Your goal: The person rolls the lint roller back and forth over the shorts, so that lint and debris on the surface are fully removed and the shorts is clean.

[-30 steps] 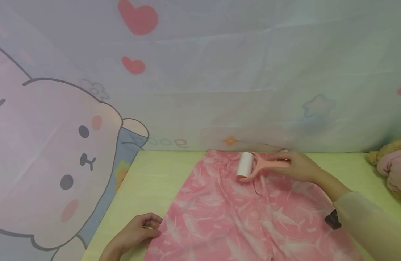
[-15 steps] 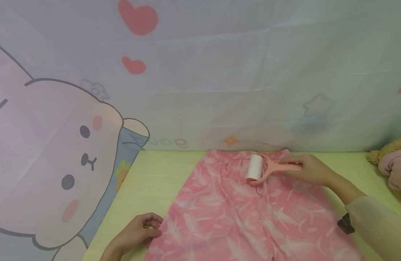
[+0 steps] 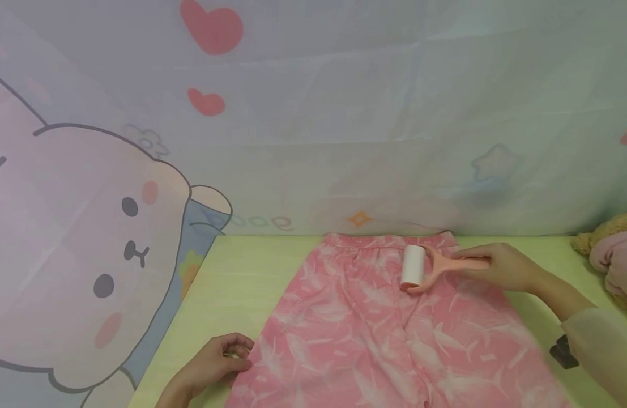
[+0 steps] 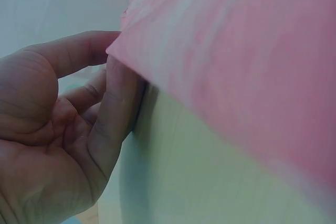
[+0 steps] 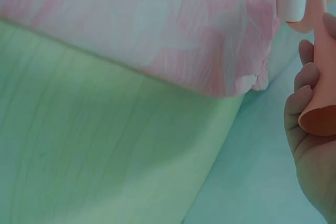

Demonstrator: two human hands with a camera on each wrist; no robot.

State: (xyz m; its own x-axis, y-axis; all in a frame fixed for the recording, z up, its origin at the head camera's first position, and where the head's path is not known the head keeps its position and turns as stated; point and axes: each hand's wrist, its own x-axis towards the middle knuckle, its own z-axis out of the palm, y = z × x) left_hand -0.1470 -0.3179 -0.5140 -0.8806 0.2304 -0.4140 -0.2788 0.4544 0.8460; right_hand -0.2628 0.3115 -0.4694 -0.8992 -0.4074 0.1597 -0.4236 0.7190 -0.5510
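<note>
Pink pants (image 3: 338, 323) with white leaf-like marks lie spread out, elastic waistband at the far edge of the table, lower part cut off by the head view. My right hand (image 3: 509, 267) grips the peach handle of a lint roller (image 3: 413, 266). Its white roll is over the pants just below the right half of the waistband. In the right wrist view, the fingers wrap the handle (image 5: 323, 77). My left hand (image 3: 211, 362) is at the left side edge of the pants. The left wrist view shows its thumb and a finger pinching the fabric edge (image 4: 123, 51).
The pale yellow-green tabletop (image 3: 257, 272) shows on both sides of the pants. Behind it hangs a printed cloth (image 3: 344, 113) with a cartoon bear and hearts. A plush toy (image 3: 619, 260) in pink sits at the right edge.
My right hand has drawn the lint roller rightward and slightly nearer along the top of the pants. The left hand has stayed at the left edge.
</note>
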